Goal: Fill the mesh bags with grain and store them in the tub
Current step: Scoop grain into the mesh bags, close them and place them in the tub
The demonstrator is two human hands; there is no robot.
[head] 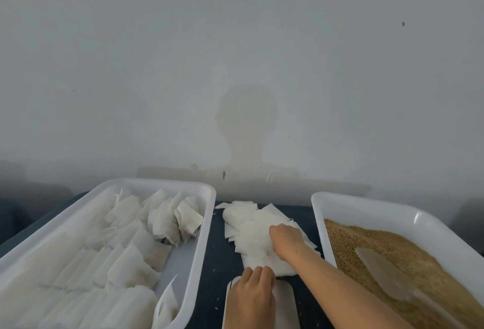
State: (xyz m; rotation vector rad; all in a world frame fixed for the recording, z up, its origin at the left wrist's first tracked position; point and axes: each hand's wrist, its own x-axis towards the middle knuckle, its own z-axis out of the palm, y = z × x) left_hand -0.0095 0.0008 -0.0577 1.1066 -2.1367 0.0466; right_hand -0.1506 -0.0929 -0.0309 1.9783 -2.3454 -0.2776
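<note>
Right grip (284, 237) atop empty bags (251, 226)

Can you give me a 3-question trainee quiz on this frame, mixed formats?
1. True or false: the scoop lies in the tub of grain, with no hand on it.
2. Multiple choice: the pile of empty mesh bags lies (A) inside the left tub, (B) on the dark table between the two tubs, (C) on top of the grain.
3. Fill in: the right hand rests on the ____.

Key: 1 true; 2 B; 3 pile of empty mesh bags. The left hand touches the pile's near edge; its fingers are curled, but whether it grips a bag cannot be told.
</note>
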